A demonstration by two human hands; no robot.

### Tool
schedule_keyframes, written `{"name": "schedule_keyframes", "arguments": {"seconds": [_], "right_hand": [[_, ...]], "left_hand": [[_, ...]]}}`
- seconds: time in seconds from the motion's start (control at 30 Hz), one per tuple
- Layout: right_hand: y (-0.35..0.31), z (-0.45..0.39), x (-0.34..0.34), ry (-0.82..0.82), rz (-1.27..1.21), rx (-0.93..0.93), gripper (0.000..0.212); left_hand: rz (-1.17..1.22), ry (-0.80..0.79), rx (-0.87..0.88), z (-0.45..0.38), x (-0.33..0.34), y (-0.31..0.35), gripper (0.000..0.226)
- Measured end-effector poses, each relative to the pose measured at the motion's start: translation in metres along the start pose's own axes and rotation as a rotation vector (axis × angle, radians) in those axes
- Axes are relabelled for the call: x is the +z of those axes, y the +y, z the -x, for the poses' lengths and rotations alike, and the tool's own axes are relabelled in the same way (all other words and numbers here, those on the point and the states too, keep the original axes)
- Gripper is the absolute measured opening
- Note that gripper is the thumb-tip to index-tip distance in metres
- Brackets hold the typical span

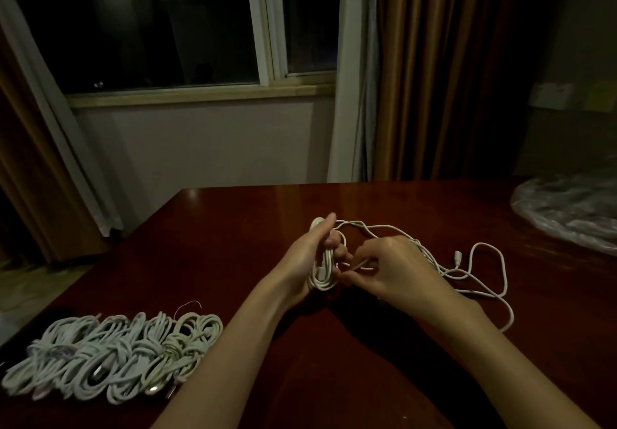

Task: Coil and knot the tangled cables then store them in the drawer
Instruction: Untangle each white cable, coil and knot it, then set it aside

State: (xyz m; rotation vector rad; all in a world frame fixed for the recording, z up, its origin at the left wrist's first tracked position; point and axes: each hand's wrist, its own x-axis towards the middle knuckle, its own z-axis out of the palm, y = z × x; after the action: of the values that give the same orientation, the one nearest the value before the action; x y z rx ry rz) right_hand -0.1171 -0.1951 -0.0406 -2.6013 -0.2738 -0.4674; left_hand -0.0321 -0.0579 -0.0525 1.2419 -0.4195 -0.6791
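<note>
beside coiled bundles (113, 358), left hand (310, 255) grips coil (322, 271); right hand (384, 268) pinches cable (480, 275).

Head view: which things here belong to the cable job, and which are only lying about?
Belong to the job:
- white cable, half coiled, held by left hand and right hand
- pile of coiled cables
- table

Lying about:
- plastic wrap
- curtains
- window

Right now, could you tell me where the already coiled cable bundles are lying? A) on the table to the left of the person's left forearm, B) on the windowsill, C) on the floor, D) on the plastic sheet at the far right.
A: the coiled cable bundles lie in a row on the table, left of the left forearm.
</note>
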Motion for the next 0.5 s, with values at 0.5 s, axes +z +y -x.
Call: {"name": "schedule_keyframes", "arguments": {"seconds": [0.5], "right_hand": [[0.002,-0.005,-0.014,0.208,-0.538,0.259,0.008]], "left_hand": [[-0.386,-0.149,-0.046,0.014,0.010,0.006,0.050]]}}
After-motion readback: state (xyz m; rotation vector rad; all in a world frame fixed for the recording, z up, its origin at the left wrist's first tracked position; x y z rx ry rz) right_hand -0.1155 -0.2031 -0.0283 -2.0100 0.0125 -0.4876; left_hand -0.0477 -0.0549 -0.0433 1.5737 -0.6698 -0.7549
